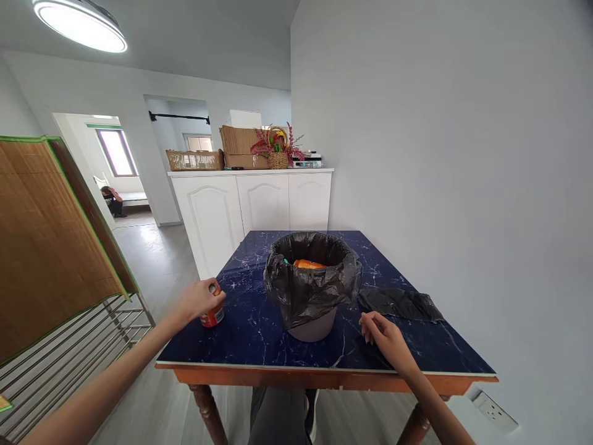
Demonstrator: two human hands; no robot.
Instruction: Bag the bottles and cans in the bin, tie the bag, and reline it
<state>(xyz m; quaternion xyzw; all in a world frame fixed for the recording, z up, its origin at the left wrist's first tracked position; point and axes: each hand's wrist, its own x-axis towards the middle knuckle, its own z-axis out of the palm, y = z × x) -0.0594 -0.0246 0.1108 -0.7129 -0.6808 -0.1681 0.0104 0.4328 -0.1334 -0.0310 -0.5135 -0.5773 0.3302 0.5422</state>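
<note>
My left hand [200,299] is closed round an orange can [213,315] that stands near the left edge of the dark blue marble-patterned table [259,334]. My right hand [384,337] rests on the table with fingers curled loosely, holding nothing, just right of a small bin [312,327] lined with a black bag [310,284]. Something orange [308,264] lies inside the bin. A folded black bag [401,304] lies flat on the table beyond my right hand.
A white wall runs along the table's right side, with a socket [493,411] low down. White cabinets [259,204] behind carry cardboard boxes and a flower basket [278,148]. A bamboo screen on a metal rack [55,247] stands left. A person sits in the far room [111,199].
</note>
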